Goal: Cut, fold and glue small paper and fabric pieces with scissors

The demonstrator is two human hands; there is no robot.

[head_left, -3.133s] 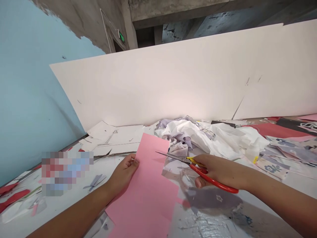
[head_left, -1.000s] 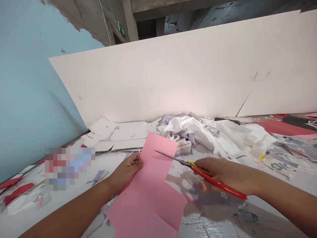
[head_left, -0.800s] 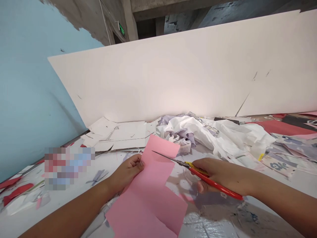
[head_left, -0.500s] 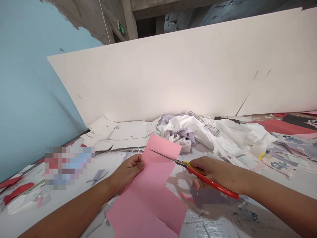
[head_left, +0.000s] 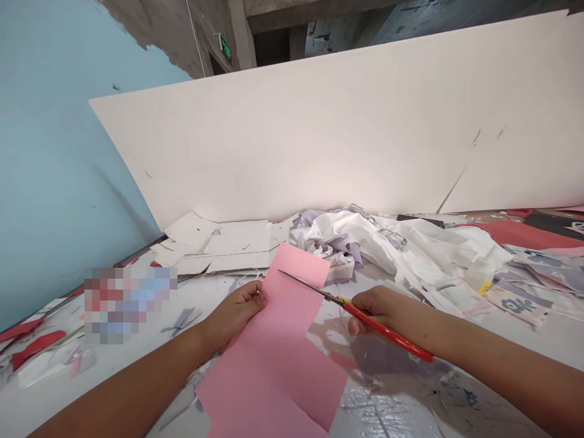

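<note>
My left hand (head_left: 244,307) pinches the left edge of a pink sheet of paper (head_left: 278,340) between thumb and fingers. The sheet is held up above the table, with a narrow upper strip and a wider lower part that has stepped edges. My right hand (head_left: 383,310) is wrapped round the handles of a pair of scissors (head_left: 387,331), one red and one yellow. Their blades point up and to the left and lie across the upper part of the pink paper, close to its top end. The fingers inside the handles are partly hidden.
White cardboard pieces (head_left: 228,246) and crumpled white cloth or paper (head_left: 351,234) lie at the back of the table. Behind them stands a large white board (head_left: 319,140). Red scraps (head_left: 39,350) lie on the left, printed pieces (head_left: 517,304) on the right.
The scissor handles have come closer together, and the blades appear more closed across the top of the pink paper. My left hand keeps its hold on the paper's edge.
</note>
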